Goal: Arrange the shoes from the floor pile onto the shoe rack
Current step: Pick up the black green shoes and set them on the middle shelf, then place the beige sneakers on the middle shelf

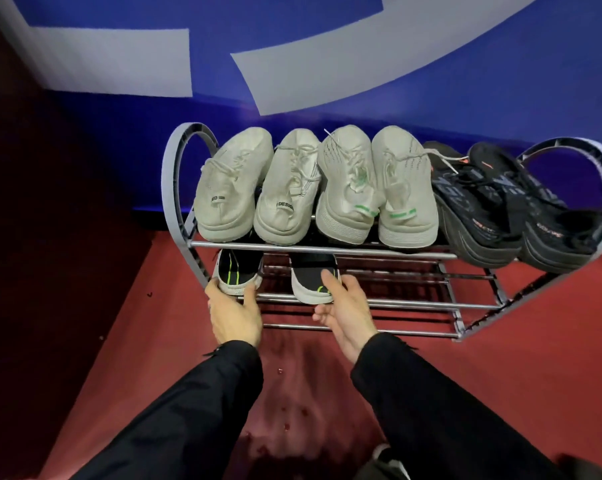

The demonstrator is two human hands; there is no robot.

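Note:
A grey metal shoe rack (pixel 323 250) stands against the blue wall. Its top tier holds several shoes, heels toward me: white sneakers (pixel 285 188) on the left and a black pair (pixel 507 209) on the right. On the lower tier sit two black-and-white shoes with green stripes. My left hand (pixel 235 315) has its fingers around the heel of the left one (pixel 237 271). The fingertips of my right hand (pixel 344 311) touch the heel of the right one (pixel 311 278); whether they grip it is unclear.
The lower tier's bars (pixel 396 303) run bare to the right of the two shoes. Red carpet (pixel 500 358) covers the floor around the rack. A dark wall (pixel 32 237) closes the left side. A shoe tip (pixel 384 455) shows at the bottom edge.

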